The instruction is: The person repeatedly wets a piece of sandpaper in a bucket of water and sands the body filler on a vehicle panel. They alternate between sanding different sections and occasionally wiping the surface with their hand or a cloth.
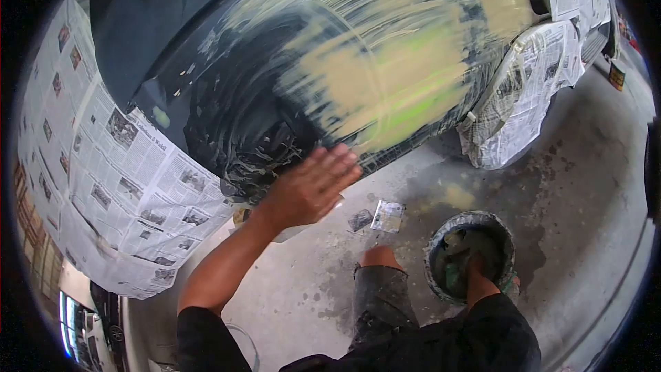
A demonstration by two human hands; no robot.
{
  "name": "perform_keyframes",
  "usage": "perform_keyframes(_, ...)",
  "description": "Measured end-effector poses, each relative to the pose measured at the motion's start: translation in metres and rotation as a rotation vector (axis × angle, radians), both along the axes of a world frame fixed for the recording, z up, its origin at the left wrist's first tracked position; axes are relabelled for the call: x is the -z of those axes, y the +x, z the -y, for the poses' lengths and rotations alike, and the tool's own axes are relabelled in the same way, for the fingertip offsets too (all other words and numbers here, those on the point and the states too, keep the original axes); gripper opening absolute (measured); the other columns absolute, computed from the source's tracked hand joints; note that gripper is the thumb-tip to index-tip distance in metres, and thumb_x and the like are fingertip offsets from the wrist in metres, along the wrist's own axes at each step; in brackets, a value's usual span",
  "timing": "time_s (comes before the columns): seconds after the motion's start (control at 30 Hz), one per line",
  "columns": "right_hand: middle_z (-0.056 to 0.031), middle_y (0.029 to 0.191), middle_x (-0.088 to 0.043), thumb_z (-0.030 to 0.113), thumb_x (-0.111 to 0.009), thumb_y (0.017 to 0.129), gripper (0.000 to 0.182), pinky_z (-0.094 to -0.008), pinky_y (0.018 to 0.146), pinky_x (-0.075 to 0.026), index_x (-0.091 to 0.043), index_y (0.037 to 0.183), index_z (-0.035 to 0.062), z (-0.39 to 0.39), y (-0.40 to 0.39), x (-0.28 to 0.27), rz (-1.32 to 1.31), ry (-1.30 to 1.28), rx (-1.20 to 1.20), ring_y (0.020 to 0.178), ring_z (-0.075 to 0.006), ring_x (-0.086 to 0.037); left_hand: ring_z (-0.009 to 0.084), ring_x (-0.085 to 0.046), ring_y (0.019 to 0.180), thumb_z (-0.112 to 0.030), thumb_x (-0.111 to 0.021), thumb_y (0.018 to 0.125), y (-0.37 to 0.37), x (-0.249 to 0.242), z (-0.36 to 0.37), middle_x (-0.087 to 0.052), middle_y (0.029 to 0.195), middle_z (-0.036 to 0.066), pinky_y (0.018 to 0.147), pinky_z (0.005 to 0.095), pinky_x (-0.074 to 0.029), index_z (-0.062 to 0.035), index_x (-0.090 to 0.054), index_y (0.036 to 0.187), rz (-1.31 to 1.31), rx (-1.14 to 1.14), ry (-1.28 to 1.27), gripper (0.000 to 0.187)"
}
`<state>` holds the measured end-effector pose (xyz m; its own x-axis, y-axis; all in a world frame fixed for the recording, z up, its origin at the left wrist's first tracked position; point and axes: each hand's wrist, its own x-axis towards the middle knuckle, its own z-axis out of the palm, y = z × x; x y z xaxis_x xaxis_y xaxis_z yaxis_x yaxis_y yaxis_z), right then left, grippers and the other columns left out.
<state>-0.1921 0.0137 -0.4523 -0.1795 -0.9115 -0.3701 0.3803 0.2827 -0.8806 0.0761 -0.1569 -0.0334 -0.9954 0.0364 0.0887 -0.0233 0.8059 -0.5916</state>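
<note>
My left hand (313,182) lies against the lower edge of a dark car body panel (385,76), fingers stretched out and close together. No object shows in it, though the palm side is hidden. The panel is wet, with swirled streaks over beige filler and yellow-green patches. To the lower right, my right hand (475,265) reaches down into a bucket (431,248) of murky water. Its fingers are hidden there, near something greenish (452,275).
Newspaper sheets (148,186) cover the car at the left, and more newspaper (516,96) wraps the wheel area at the right. Two small squares, a dark one (359,220) and a paper-like one (388,216), lie on the stained concrete floor (571,234) beneath the panel.
</note>
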Motion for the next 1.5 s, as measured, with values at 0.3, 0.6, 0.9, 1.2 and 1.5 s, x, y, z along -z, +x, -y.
perform_keyframes(0.3, -0.0071, 0.116, -0.066, 0.023, -0.072, 0.079, 0.044, -0.0388, 0.085, -0.054, -0.066, 0.118, 0.0026, -0.061, -0.101, 0.011, -0.549, -0.202, -0.092, 0.1, -0.0191, -0.061, 0.0373, -0.018, 0.15, -0.028, -0.074, 0.079, 0.049, -0.087, 0.026, -0.024, 0.161, 0.015, 0.116, 0.0613, -0.017, -0.0116, -0.036, 0.152, -0.569, -0.275, -0.38, 0.084)
perform_keyframes(0.6, -0.0206, 0.156, -0.033, 0.025, -0.039, 0.106, 0.055, -0.038, 0.118, -0.025, -0.029, 0.151, -0.0032, 0.064, -0.047, -0.383, -1.004, -1.035, 0.838, 0.145, -0.0314, -0.031, 0.0339, -0.027, 0.148, -0.018, -0.068, 0.084, 0.057, -0.082, 0.035, -0.035, 0.158, 0.012, 0.116, 0.0596, -0.019, -0.0125, -0.047, 0.146, -0.658, -0.103, -0.305, 0.067)
perform_keyframes(0.9, -0.0337, 0.153, -0.026, 0.03, -0.054, 0.093, 0.074, -0.0539, 0.119, -0.013, -0.027, 0.146, -0.013, 0.183, 0.107, -0.435, -1.439, -1.044, 0.986, 0.144, -0.0488, -0.021, 0.034, -0.034, 0.145, -0.015, -0.062, 0.088, 0.06, -0.073, 0.038, -0.044, 0.152, 0.012, 0.116, 0.0596, -0.02, -0.0099, -0.052, 0.142, -0.8, -0.078, -0.298, 0.056)
perform_keyframes(1.2, -0.0306, 0.154, -0.028, 0.026, -0.049, 0.096, 0.065, -0.0518, 0.12, -0.013, -0.03, 0.145, -0.013, 0.199, -0.007, -0.448, -1.29, -0.874, 1.332, 0.146, -0.0456, -0.02, 0.0342, -0.035, 0.144, -0.023, -0.059, 0.092, 0.056, -0.073, 0.04, -0.047, 0.15, 0.014, 0.115, 0.0601, -0.022, -0.007, -0.055, 0.139, -0.829, -0.039, -0.319, 0.049)
perform_keyframes(1.5, -0.0313, 0.151, -0.032, 0.026, -0.051, 0.095, 0.065, -0.0517, 0.12, -0.016, -0.03, 0.146, -0.0089, 0.175, 0.071, -0.413, -1.559, -1.088, 0.753, 0.145, -0.0464, -0.023, 0.0357, -0.035, 0.144, -0.025, -0.059, 0.092, 0.059, -0.074, 0.039, -0.048, 0.149, 0.016, 0.115, 0.0605, -0.022, -0.0045, -0.056, 0.137, -0.811, -0.067, -0.334, 0.049)
